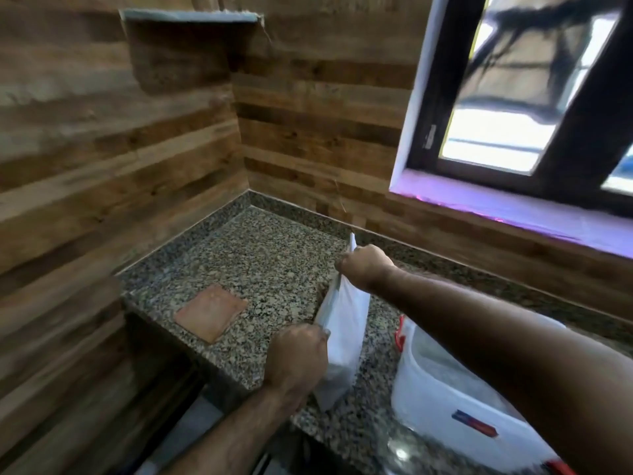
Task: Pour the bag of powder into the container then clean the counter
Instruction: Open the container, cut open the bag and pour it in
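Observation:
A white bag of powder (344, 332) stands upright on the speckled granite counter (260, 255). My left hand (296, 356) grips its near top corner. My right hand (364, 267) pinches the far top corner, so the top edge is stretched between both fists. To the right of the bag stands a translucent white plastic container (442, 385) with red latches and a small label; my right forearm crosses over it. The container is open at the top and its inside is blurred.
An orange-brown cloth (210, 311) lies flat on the counter to the left of the bag, near the front edge. Wood-look walls close the corner at left and back. A window with a white sill (496, 207) sits above right. A small shelf (191, 17) hangs high up.

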